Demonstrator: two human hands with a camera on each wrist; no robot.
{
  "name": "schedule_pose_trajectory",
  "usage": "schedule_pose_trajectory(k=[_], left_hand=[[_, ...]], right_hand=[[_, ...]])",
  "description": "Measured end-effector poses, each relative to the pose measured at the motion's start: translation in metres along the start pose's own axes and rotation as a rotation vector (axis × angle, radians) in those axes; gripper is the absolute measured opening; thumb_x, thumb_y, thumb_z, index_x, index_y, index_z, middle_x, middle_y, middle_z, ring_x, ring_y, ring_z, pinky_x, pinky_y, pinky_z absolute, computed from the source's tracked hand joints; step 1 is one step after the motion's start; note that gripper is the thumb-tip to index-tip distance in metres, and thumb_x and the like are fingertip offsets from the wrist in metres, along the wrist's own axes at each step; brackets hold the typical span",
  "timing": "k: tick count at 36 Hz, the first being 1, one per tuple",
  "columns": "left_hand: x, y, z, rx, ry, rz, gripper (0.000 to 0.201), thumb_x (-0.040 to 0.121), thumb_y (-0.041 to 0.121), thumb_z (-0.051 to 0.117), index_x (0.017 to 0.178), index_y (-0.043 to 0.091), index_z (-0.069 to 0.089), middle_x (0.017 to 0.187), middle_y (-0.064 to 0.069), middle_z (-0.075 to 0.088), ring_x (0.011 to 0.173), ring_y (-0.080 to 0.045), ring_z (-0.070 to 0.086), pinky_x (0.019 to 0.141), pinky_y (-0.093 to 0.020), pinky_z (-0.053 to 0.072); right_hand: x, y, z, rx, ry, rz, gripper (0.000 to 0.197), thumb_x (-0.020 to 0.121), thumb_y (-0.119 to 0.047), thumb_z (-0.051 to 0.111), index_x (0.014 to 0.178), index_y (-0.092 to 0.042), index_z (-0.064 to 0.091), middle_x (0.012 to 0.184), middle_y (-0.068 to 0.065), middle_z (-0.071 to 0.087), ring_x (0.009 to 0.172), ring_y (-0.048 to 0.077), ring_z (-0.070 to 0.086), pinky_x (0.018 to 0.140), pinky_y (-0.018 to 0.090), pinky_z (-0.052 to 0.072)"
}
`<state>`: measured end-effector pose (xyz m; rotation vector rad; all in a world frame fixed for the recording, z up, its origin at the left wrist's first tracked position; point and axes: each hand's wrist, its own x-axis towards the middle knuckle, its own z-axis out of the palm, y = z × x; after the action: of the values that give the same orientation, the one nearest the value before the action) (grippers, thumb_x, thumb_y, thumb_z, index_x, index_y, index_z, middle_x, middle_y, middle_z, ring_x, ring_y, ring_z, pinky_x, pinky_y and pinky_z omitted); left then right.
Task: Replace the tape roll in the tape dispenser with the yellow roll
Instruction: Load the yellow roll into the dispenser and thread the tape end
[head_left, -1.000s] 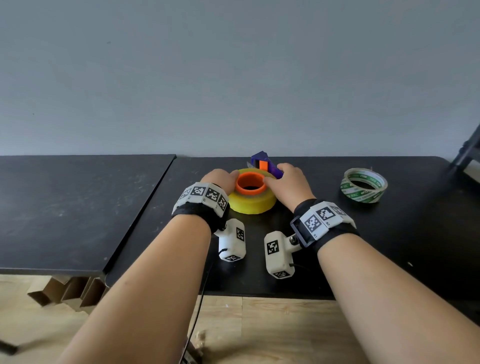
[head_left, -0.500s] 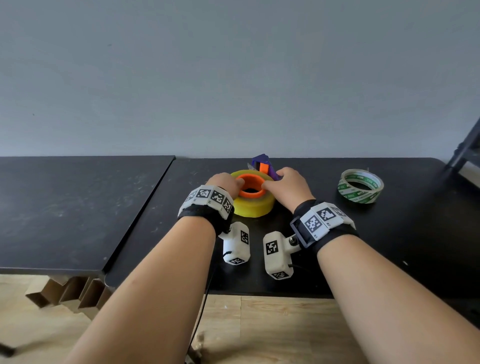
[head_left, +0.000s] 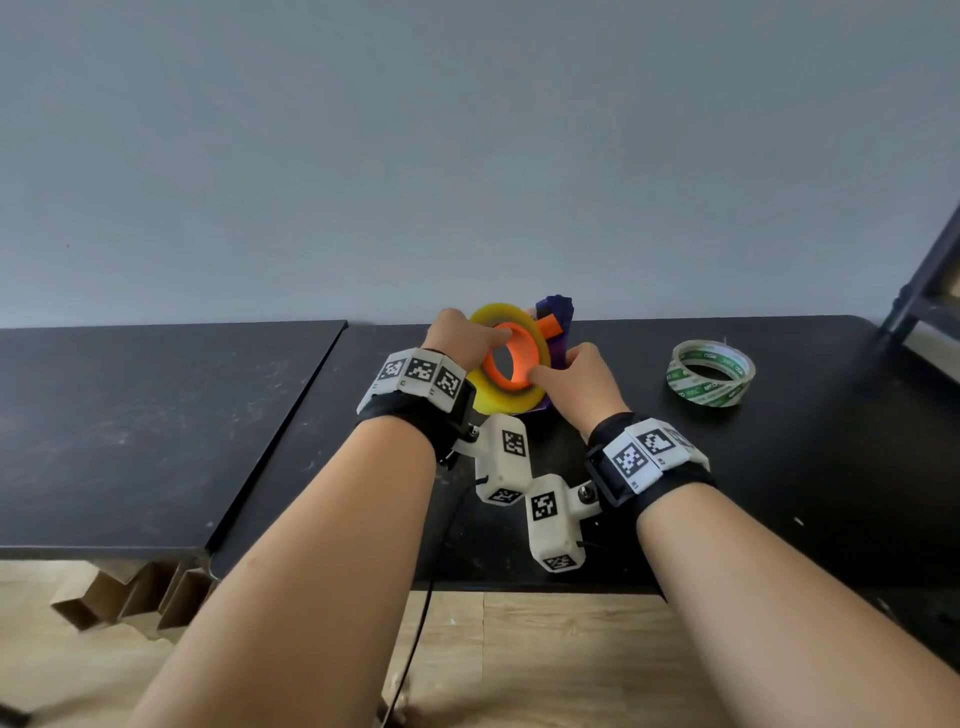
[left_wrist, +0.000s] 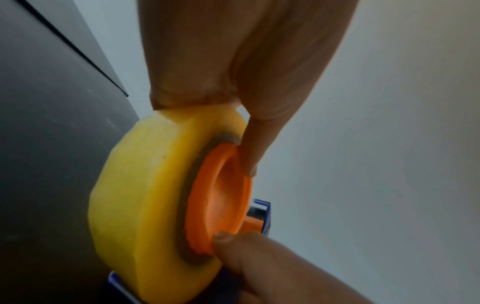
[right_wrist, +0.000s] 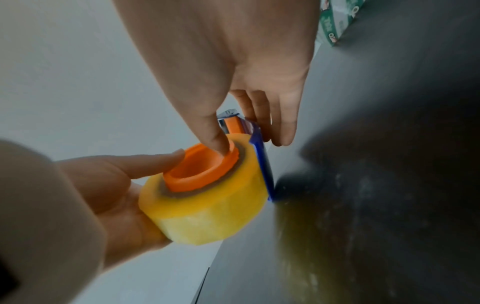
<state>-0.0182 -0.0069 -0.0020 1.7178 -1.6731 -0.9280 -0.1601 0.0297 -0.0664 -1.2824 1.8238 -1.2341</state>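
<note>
The yellow tape roll (head_left: 511, 397) sits on the orange hub (head_left: 511, 358) of the blue tape dispenser (head_left: 558, 309), tipped up on edge above the black table (head_left: 779, 467). My left hand (head_left: 467, 338) grips the yellow roll (left_wrist: 145, 205) from the left, with its thumb on the orange hub's (left_wrist: 221, 197) rim. My right hand (head_left: 561, 364) holds the blue dispenser (right_wrist: 262, 160), its thumb pressed inside the orange hub (right_wrist: 202, 166) and its fingers curled behind the blue frame. The yellow roll (right_wrist: 207, 205) hides most of the dispenser's body.
A green-and-white tape roll (head_left: 711, 371) lies flat on the table to the right, also seen as the green roll (right_wrist: 335, 22) in the right wrist view. A second black table (head_left: 156, 426) adjoins on the left. A dark frame (head_left: 924, 291) stands at the far right.
The dispenser with the yellow roll lay flat on the table; both hands have tipped it up on edge, the hub's opening now turned towards me.
</note>
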Motion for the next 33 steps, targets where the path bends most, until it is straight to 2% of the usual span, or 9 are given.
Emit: schedule_pose_trajectory(k=[4, 6, 8, 10, 13, 17, 22, 28, 33], left_hand=[[-0.002, 0.007, 0.001, -0.002, -0.007, 0.044, 0.033, 0.081, 0.026, 0.071, 0.089, -0.001, 0.054, 0.072, -0.007, 0.052, 0.054, -0.016, 0.047, 0.047, -0.026, 0.036], [-0.006, 0.01, 0.003, 0.0, 0.011, 0.085, 0.054, 0.077, 0.026, 0.074, 0.117, -0.006, 0.056, 0.104, -0.018, 0.063, 0.082, -0.029, 0.065, 0.065, -0.035, 0.05], [-0.009, 0.012, 0.006, 0.055, 0.05, 0.127, 0.062, 0.077, 0.024, 0.074, 0.129, -0.001, 0.051, 0.129, -0.021, 0.054, 0.107, -0.035, 0.062, 0.081, -0.037, 0.051], [-0.012, 0.012, 0.008, 0.105, 0.068, 0.172, 0.067, 0.079, 0.02, 0.073, 0.136, 0.002, 0.044, 0.136, -0.018, 0.044, 0.113, -0.034, 0.058, 0.093, -0.039, 0.051], [-0.016, 0.013, 0.009, 0.132, 0.054, 0.215, 0.067, 0.077, 0.018, 0.075, 0.135, 0.003, 0.046, 0.135, -0.018, 0.043, 0.109, -0.035, 0.061, 0.092, -0.041, 0.053], [-0.015, 0.011, 0.007, 0.167, 0.05, 0.259, 0.068, 0.075, 0.016, 0.077, 0.136, 0.006, 0.047, 0.133, -0.013, 0.043, 0.112, -0.031, 0.056, 0.082, -0.03, 0.043], [-0.017, 0.009, 0.01, 0.167, 0.058, 0.314, 0.069, 0.071, 0.011, 0.08, 0.134, 0.013, 0.051, 0.131, -0.011, 0.045, 0.114, -0.03, 0.054, 0.085, -0.031, 0.042], [-0.022, 0.008, 0.013, 0.156, 0.078, 0.379, 0.067, 0.069, 0.009, 0.08, 0.131, 0.014, 0.053, 0.127, -0.008, 0.046, 0.111, -0.026, 0.052, 0.081, -0.028, 0.041], [-0.024, 0.004, 0.017, 0.141, 0.081, 0.436, 0.064, 0.068, 0.006, 0.079, 0.127, 0.016, 0.056, 0.117, -0.003, 0.046, 0.096, -0.017, 0.047, 0.077, -0.025, 0.038]], right_hand=[[0.002, 0.003, -0.001, -0.059, -0.036, 0.018, 0.046, 0.072, -0.034, 0.074, 0.099, -0.002, 0.057, 0.077, 0.002, 0.056, 0.068, 0.018, 0.054, 0.055, 0.029, 0.035], [0.003, 0.003, -0.004, -0.097, -0.054, 0.01, 0.041, 0.073, -0.033, 0.073, 0.097, -0.002, 0.06, 0.077, 0.002, 0.057, 0.07, 0.02, 0.054, 0.061, 0.029, 0.037], [0.004, 0.003, -0.008, -0.102, -0.041, 0.002, 0.038, 0.08, -0.026, 0.07, 0.108, -0.003, 0.058, 0.092, 0.005, 0.061, 0.087, 0.023, 0.059, 0.071, 0.031, 0.041], [0.003, 0.0, -0.014, -0.096, 0.007, -0.01, 0.041, 0.085, -0.02, 0.066, 0.121, -0.005, 0.054, 0.109, 0.008, 0.062, 0.107, 0.026, 0.059, 0.084, 0.032, 0.043], [0.003, -0.006, -0.022, -0.076, 0.107, -0.059, 0.041, 0.089, -0.015, 0.06, 0.128, -0.006, 0.052, 0.124, 0.012, 0.062, 0.117, 0.029, 0.057, 0.088, 0.031, 0.042], [0.005, -0.011, -0.032, -0.08, 0.239, -0.147, 0.03, 0.091, -0.015, 0.056, 0.12, -0.006, 0.059, 0.117, 0.011, 0.064, 0.11, 0.027, 0.06, 0.081, 0.027, 0.04], [0.011, -0.015, -0.037, -0.097, 0.286, -0.197, 0.034, 0.09, -0.032, 0.061, 0.116, -0.01, 0.066, 0.118, 0.012, 0.066, 0.112, 0.028, 0.061, 0.097, 0.041, 0.049], [0.014, -0.017, -0.037, -0.167, 0.308, -0.238, 0.039, 0.086, -0.044, 0.063, 0.108, -0.013, 0.072, 0.11, 0.014, 0.068, 0.105, 0.031, 0.063, 0.092, 0.042, 0.052], [0.015, -0.017, -0.038, -0.205, 0.339, -0.256, 0.024, 0.085, -0.036, 0.062, 0.09, -0.016, 0.076, 0.101, 0.014, 0.068, 0.097, 0.033, 0.063, 0.083, 0.044, 0.055]])
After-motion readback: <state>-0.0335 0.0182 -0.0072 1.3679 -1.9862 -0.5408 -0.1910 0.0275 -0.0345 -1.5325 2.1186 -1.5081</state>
